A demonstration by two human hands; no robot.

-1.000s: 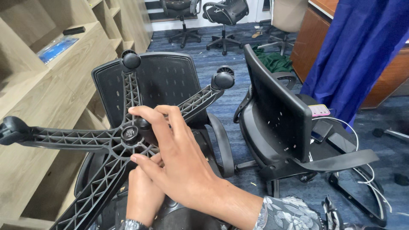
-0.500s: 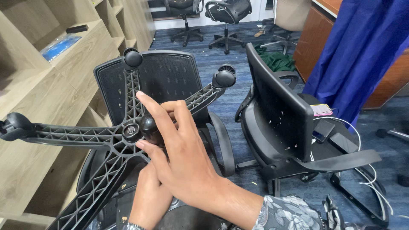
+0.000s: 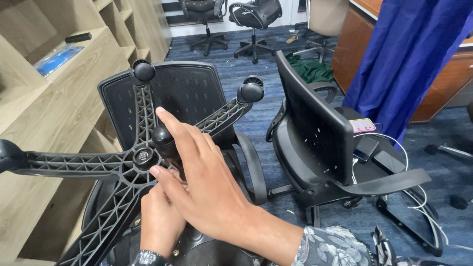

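Observation:
A black five-arm chair base (image 3: 74,165) is held upturned in front of me, with castors (image 3: 144,72) at its arm tips. My right hand (image 3: 207,192) lies across the base just right of the hub (image 3: 142,156). Its fingers are stretched out, and a round black part (image 3: 161,138) sits between index finger and thumb. Whether that part is gripped does not show. My left hand (image 3: 160,224), with a watch on its wrist, is curled under the hub and closed on the base from below. The right hand hides its fingers.
A black mesh office chair (image 3: 182,98) stands behind the base. A second one (image 3: 315,133) to the right has phones and a white cable on its seat. Wooden shelves (image 3: 59,88) run along the left. A blue curtain (image 3: 404,64) hangs at the right, and more chairs stand far back.
My right hand has slid right and off the hub, which now shows. The round black part appears under the index finger. The base has tilted slightly.

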